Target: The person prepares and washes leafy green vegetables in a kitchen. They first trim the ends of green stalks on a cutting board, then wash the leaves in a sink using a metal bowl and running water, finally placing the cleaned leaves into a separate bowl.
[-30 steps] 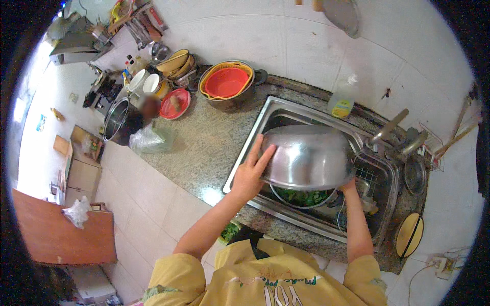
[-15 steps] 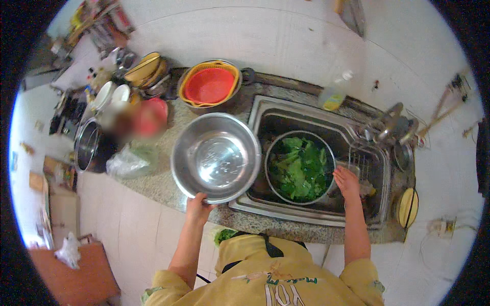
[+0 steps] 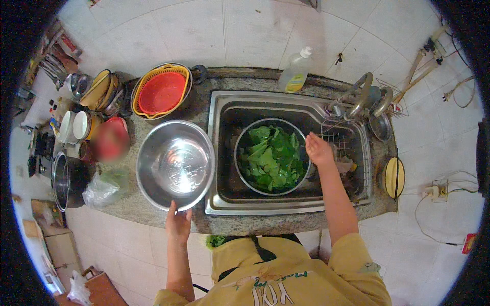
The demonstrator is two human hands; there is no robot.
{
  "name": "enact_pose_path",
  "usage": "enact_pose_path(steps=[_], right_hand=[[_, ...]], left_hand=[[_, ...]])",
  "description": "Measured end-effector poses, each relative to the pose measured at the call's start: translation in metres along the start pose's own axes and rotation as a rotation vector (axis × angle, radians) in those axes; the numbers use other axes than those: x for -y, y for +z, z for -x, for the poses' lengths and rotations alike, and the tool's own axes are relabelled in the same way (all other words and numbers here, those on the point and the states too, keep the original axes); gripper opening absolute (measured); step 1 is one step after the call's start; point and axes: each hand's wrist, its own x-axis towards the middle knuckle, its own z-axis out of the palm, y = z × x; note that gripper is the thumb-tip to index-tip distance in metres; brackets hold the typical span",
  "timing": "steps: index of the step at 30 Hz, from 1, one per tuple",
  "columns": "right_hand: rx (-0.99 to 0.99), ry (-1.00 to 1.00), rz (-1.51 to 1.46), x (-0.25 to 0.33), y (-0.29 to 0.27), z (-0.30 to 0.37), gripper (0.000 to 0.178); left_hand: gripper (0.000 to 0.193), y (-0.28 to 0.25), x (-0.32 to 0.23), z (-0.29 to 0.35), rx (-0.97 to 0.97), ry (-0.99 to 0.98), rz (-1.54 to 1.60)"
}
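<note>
A shiny steel basin (image 3: pixel 176 163), holding no food, sits over the counter left of the sink. My left hand (image 3: pixel 178 222) grips its near rim, with the fingers partly hidden under it. In the sink (image 3: pixel 218 153) stands a round metal-rimmed bowl (image 3: pixel 274 194) full of leafy greens (image 3: pixel 270 158). At the right rim of this bowl is my right hand (image 3: pixel 319 149), its fingers bent and close together against the edge. The rim hides part of those fingertips.
A red basket in a yellow colander (image 3: pixel 162 93) stands behind the steel basin. Dish soap (image 3: pixel 296 71) stands behind the sink, and the faucet (image 3: pixel 361 97) arches over its right. Left lie a plastic bag (image 3: pixel 104 187) and a dark pot (image 3: pixel 64 181).
The view has swung, so the counter and sink appear further left. My left hand stays on the steel basin's near rim, and my right stays at the bowl of greens.
</note>
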Motion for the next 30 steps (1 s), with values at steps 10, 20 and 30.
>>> enact_pose_path(steps=[10, 20, 30], right_hand=[[0.047, -0.198, 1.11, -0.024, -0.07, -0.069, 0.019], [0.438, -0.33, 2.219, -0.117, -0.058, -0.034, 0.065], [0.404, -0.731, 1.816, -0.08, -0.024, -0.037, 0.026]], left_hand=[[0.032, 0.038, 0.071, 0.06, 0.04, 0.116, -0.371], [0.021, 0.05, 0.144, 0.093, -0.145, 0.187, -0.584], [0.021, 0.092, 0.144, 0.054, 0.187, 0.169, -0.94]])
